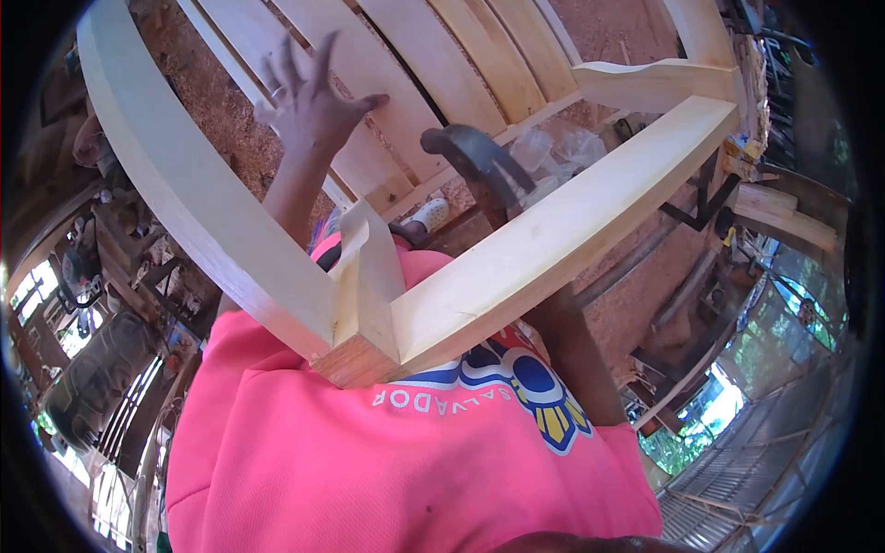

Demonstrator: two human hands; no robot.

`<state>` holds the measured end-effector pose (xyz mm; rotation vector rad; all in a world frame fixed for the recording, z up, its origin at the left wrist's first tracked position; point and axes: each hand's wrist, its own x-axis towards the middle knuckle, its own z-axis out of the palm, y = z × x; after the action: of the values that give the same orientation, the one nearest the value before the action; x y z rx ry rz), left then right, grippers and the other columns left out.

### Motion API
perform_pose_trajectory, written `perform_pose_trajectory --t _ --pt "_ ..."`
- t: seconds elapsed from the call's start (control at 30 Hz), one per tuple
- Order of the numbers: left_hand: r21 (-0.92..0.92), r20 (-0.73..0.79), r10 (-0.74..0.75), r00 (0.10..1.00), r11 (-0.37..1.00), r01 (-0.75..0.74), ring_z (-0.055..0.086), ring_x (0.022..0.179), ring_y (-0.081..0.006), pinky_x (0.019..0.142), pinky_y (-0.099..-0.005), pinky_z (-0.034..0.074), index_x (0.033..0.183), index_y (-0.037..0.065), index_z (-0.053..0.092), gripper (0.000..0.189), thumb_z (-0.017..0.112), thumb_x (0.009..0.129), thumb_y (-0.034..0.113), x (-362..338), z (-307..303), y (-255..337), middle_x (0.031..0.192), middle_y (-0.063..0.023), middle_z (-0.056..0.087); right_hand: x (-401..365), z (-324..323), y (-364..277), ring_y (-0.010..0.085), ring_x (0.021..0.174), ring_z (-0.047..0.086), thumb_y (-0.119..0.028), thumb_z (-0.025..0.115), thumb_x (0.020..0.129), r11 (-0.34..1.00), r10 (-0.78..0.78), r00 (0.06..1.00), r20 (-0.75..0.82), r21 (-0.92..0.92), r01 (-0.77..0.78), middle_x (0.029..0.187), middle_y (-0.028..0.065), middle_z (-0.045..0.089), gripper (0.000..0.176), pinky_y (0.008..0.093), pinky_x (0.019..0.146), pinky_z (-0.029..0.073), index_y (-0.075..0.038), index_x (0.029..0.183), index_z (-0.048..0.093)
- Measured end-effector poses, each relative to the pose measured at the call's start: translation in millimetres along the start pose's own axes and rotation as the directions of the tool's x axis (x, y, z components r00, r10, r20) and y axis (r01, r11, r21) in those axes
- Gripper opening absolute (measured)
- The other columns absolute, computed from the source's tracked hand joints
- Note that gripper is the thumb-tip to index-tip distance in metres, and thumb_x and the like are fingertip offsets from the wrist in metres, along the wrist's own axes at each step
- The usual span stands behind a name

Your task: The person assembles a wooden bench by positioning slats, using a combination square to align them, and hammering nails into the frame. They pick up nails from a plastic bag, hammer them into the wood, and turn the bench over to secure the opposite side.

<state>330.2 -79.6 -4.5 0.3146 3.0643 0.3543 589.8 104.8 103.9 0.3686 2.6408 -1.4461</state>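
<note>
My left hand [318,101] is held up with fingers spread, a ring on one finger. It appears over the pale wooden slats [387,83] and holds nothing. A claw hammer [466,157] stands head-up behind the near right curved wooden rail [562,230]. Its handle runs down behind that rail, where my right forearm [581,359] also leads. The rail hides my right hand, which appears to grip the handle. Another curved rail [175,175] rises on the left. Both rails meet a short corner post [358,323] close to my pink shirt.
A wavy-edged crosspiece [650,83] joins the frame at the far right. Clear plastic bags [553,152] lie beyond the hammer. Sawdust covers the reddish ground [636,309]. A tyre [101,369] is on the left; wood pieces [784,217] lie at the right.
</note>
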Motion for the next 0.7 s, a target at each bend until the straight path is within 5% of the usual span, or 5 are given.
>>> perform_pose_trajectory --t 0.07,0.37,0.5,0.57,0.7 --pt "-0.019 0.089 0.11 0.99 0.994 -0.109 0.016 0.159 -0.0432 0.107 -0.0862 0.024 0.152 0.045 0.05 0.098 0.085 0.065 0.073 16.2 15.4 -2.6 0.174 -0.003 0.019 1.5 4.4 7.4 0.0373 0.113 0.068 -0.024 0.073 0.092 1.0 -0.001 1.0 0.002 -0.009 0.001 0.118 0.0202 0.072 0.04 0.0447 0.098 0.051 -0.001 0.124 0.067" --pt "-0.026 0.143 0.154 0.978 0.988 -0.152 0.018 0.16 -0.0378 0.107 -0.0849 0.027 0.153 0.045 0.05 0.099 0.084 0.064 0.074 29.0 21.9 -7.6 0.173 -0.0016 0.026 -12.0 6.0 2.2 0.0376 0.112 0.068 -0.024 0.074 0.092 1.0 0.02 1.0 0.002 -0.013 -0.02 0.118 0.0202 0.072 0.04 0.0447 0.098 0.052 -0.001 0.125 0.067" --pt "0.035 0.217 0.107 0.97 0.993 -0.117 0.023 0.158 -0.045 0.118 -0.0657 0.036 0.155 0.041 0.05 0.102 0.087 0.064 0.071 26.4 2.7 5.3 0.172 -0.0091 0.028 -34.9 17.5 21.4 0.0274 0.122 0.062 -0.029 0.068 0.102 0.941 -0.157 0.987 -0.031 -0.308 0.14 0.142 0.013 0.061 0.056 0.0444 0.107 0.048 -0.005 0.149 0.051" --pt "-0.119 0.158 0.146 0.977 0.985 -0.128 0.022 0.158 -0.044 0.117 -0.0679 0.036 0.155 0.041 0.049 0.102 0.086 0.065 0.07 28.7 18.3 -4.9 0.173 -0.0081 0.027 -28.5 16.2 23.9 0.0267 0.122 0.062 -0.03 0.067 0.103 0.996 0.087 0.994 0.07 0.026 -0.089 0.144 0.0132 0.059 0.06 0.0431 0.107 0.048 -0.002 0.153 0.047" --pt "0.019 0.244 0.116 0.963 0.992 -0.125 0.022 0.157 -0.0464 0.116 -0.0702 0.035 0.156 0.039 0.049 0.101 0.087 0.066 0.067 30.0 2.5 6.8 0.173 -0.0077 0.027 -10.2 10.2 8.4 0.043 0.099 0.072 -0.02 0.069 0.092 0.996 0.017 0.998 -0.068 -0.084 -0.023 0.106 0.0226 0.074 0.031 0.0471 0.085 0.058 -0.001 0.116 0.07"
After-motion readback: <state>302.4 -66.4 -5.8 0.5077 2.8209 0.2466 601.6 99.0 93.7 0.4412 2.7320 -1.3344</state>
